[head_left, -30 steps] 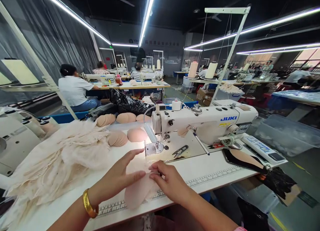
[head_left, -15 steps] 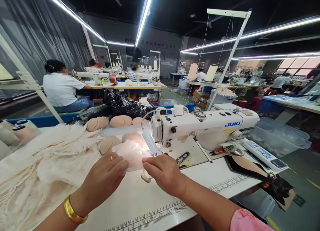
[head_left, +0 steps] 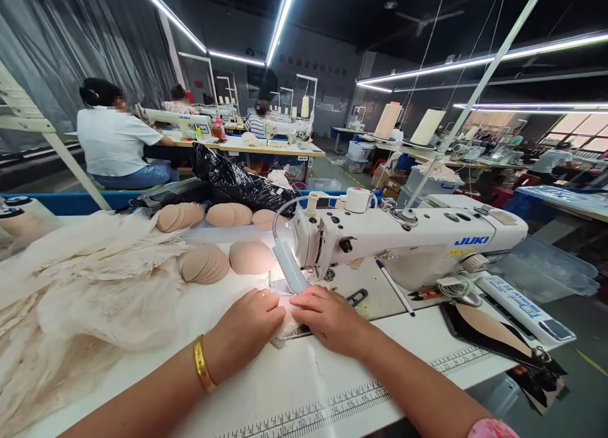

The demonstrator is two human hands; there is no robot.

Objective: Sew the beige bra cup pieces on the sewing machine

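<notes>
A white work table (head_left: pixel 408 337) spans the near scene, its near edge printed with a ruler scale so lengths can be read where the work lies. A heap of cream lace fabric (head_left: pixel 80 299) covers its left half, within reach of the left arm. The white sewing machine (head_left: pixel 408 242) stands at centre right, head toward the left, so that the needle area faces the person; its lamp (head_left: pixel 289 267) is angled down to light that spot. Stacks of tan bra cups (head_left: pixel 204 264) lie on the table left of and beyond the machine head (more of them sit farther back, by a black plastic bag (head_left: pixel 242 185)). A pair of thread snips (head_left: pixel 357 295) rests on the machine bed just right of the hands.

The left hand (head_left: pixel 249 327), gold bangle at the wrist, and the right hand (head_left: pixel 330 318) lie side by side just near of the presser foot. Both are pressed palm-down with fingers loosely curled, not closed in a fist, pinning a small pale fabric piece (head_left: pixel 287 324) flat on the table; only a sliver shows between them, which suggests it is being steadied at the needle. A person in a white top (head_left: pixel 114 140) sits at a far-left table.
</notes>
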